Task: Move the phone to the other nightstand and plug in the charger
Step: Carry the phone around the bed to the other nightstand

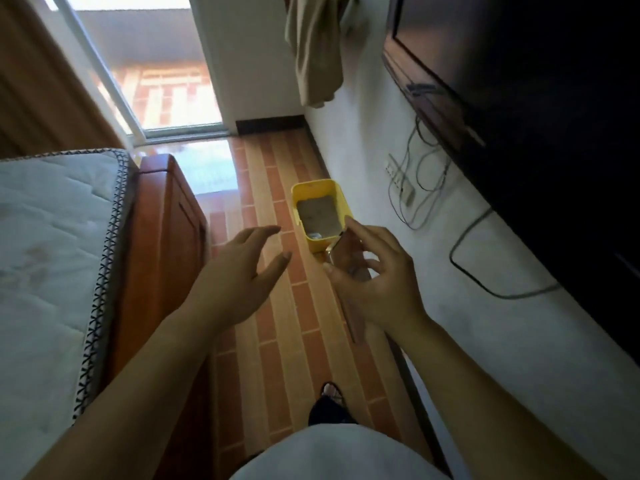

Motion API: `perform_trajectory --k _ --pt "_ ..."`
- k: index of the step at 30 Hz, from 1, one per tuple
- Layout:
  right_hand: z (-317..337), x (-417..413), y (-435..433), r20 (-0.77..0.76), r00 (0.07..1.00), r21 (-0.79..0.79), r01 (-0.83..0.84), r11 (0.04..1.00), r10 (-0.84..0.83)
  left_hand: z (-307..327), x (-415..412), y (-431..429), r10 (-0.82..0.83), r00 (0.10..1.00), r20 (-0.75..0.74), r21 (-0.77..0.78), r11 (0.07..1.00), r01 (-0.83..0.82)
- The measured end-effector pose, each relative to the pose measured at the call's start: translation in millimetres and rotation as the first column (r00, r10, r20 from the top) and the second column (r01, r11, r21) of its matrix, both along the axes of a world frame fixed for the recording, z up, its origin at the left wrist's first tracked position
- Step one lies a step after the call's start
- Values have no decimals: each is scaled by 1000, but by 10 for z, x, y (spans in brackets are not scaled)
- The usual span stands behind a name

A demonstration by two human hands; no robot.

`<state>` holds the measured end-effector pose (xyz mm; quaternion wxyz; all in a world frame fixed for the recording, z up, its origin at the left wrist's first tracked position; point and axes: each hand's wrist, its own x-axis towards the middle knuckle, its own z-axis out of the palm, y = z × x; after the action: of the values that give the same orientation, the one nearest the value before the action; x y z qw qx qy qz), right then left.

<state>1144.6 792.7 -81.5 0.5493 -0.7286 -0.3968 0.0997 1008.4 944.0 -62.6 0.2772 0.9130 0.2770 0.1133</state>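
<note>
I stand in the aisle between the bed and the wall. My right hand (377, 271) is held out in front of me, its fingers closed around the phone (346, 254), a thin glossy slab that reflects the floor; its lower end pokes out below my palm. My left hand (239, 271) hovers beside it, a little apart, fingers spread and holding nothing. Grey cables (420, 188) hang from a wall socket (398, 178) at the right; I cannot tell which one is the charger. No nightstand is in view.
A yellow bin (313, 192) stands on the brick-patterned floor just beyond my hands. The bare mattress (52, 237) and wooden footboard (162, 237) fill the left. A dark TV (519, 81) hangs on the right wall. A glass door (156, 64) lies ahead, with cloth (318, 46) hanging beside it.
</note>
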Motion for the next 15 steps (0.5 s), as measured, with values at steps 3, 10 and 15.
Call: perform_trajectory --k 3,10,15 --pt "148 455 698 18 998 29 -59 998 59 81 311 545 76 997 21 16 997 -76" --pt "46 1088 2364 6 968 12 -251 968 251 -19 723 1951 258 965 39 2 966 -259" --pt "-162 1475 3816 54 939 -8 -339 941 339 -178 1022 3185 359 931 65 11 933 -360"
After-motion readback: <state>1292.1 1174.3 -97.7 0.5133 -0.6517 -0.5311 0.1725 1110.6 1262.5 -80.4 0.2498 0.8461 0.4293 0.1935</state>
